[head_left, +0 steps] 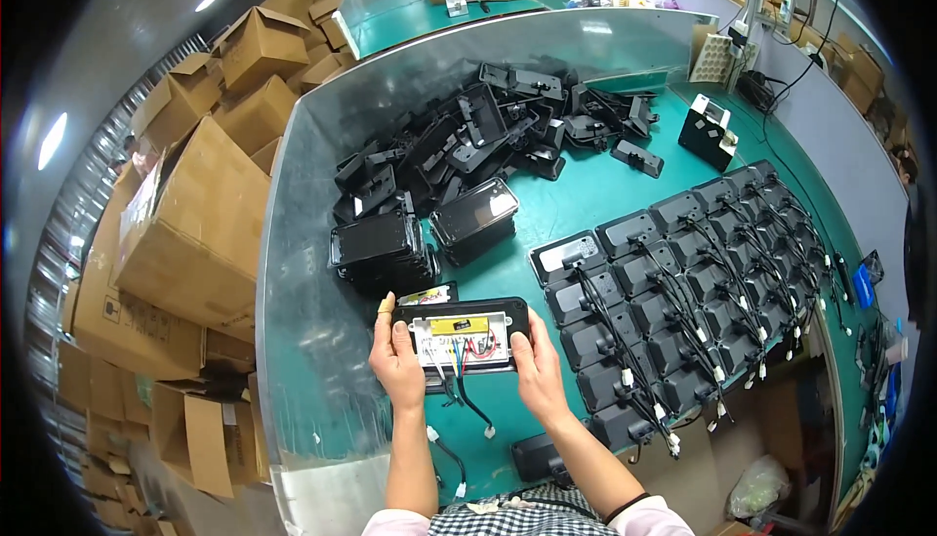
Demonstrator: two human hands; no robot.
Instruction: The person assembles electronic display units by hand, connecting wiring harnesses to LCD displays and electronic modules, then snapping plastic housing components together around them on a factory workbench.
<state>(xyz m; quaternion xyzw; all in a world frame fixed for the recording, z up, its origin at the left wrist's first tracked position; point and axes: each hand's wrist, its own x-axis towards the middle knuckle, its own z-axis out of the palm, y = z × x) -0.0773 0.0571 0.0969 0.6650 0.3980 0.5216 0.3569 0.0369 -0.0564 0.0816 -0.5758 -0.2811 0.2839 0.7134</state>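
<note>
Between my two hands is an open black housing [517,309], tilted so its inside faces up. A white inner tray [425,325] in it holds a yellow wrapped block [459,326] and thin coloured wires. My left hand [398,368] grips the left end, thumb on the rim; one fingertip has a yellowish cover. At the right end my right hand [539,372] closes on it, thumb on top. Black cables with white plugs [489,432] hang from the near side. Behind it, partly hidden, lies another piece with a yellow part [427,295].
Stacked black panels [381,241] and a heap of black brackets [468,136] lie beyond. Rows of black units [673,292] with trailing cables cover the right. One black unit [537,460] sits at the near edge. A metal guard [303,233] bounds the left; cardboard boxes [195,233] stand outside it.
</note>
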